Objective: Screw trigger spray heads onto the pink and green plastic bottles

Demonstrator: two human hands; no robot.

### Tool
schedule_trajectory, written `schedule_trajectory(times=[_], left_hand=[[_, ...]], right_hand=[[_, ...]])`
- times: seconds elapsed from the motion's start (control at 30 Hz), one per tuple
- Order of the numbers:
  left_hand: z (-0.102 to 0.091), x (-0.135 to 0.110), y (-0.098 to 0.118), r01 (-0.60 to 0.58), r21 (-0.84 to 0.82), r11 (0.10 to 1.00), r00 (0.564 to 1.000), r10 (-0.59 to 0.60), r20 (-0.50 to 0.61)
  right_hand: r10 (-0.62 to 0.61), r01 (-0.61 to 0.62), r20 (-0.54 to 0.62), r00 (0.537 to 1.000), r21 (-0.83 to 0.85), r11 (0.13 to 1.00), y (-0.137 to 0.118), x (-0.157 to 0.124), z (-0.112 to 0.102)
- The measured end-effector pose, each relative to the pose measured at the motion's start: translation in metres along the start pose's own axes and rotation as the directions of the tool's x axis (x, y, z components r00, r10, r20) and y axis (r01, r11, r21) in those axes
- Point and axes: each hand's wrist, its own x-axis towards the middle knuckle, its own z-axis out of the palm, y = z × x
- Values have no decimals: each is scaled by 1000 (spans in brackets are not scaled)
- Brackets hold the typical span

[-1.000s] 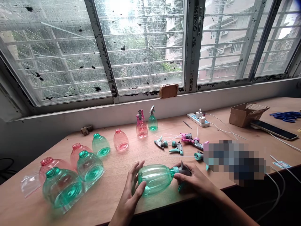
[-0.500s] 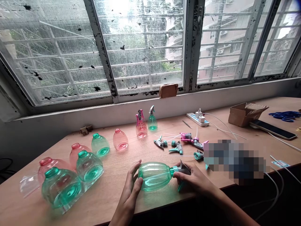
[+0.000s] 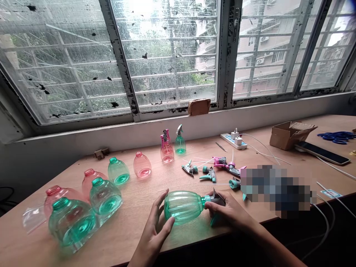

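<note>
A clear green spray bottle (image 3: 183, 207) lies sideways above the near table edge, its base to the left. My left hand (image 3: 155, 222) cups the base, thumb on the near side and fingers behind. My right hand (image 3: 226, 211) is closed around the grey spray head (image 3: 217, 199) at the neck. The head's green trigger hangs below the fingers. Whether the head is fully seated on the neck I cannot tell. Beyond the bottle lie loose spray heads, among them a green one (image 3: 210, 175) and a pink one (image 3: 221, 161).
Several open green bottles (image 3: 73, 226) and pink bottles (image 3: 142, 167) stand at left. Headed pink bottles (image 3: 167, 152) and a headed green bottle (image 3: 180, 144) stand near the wall. A power strip (image 3: 233, 141), cardboard box (image 3: 287, 137), phone (image 3: 322, 152) and cables occupy the right.
My left thumb has shifted a little to the right along the bottle's near side, and the left grip looks wider. My right hand stays on the spray head.
</note>
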Motion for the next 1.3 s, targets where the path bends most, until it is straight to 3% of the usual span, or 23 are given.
schedule_trajectory(times=[0.13,0.37,0.57,0.73,0.83,1.03,1.3], left_hand=[[0,0,0,7,45,999,1000,-7,6],[3,2,8,95,37,995,992,-92,-87],[0,1,1,19,-29,999,1000,-18,14],[-1,-3,3,6,29,1000,995,-9,99],[1,-2,7,60,24,998,996,-61,64],[3,5,7,81,75,994,991,-72,-116],[3,6,4,81,41,996,991,-76,-107]], right_hand=[[-6,6,13,1000,-7,1000,2,0,-1],[-3,3,9,1000,-4,1000,3,1,-2],[0,0,-5,1000,-16,1000,4,2,-2],[-5,5,17,1000,-9,1000,3,1,-2],[-4,4,20,1000,-7,1000,4,1,-3],[-3,3,21,1000,-1,1000,3,0,-2],[7,-7,6,1000,-32,999,1,1,-2]])
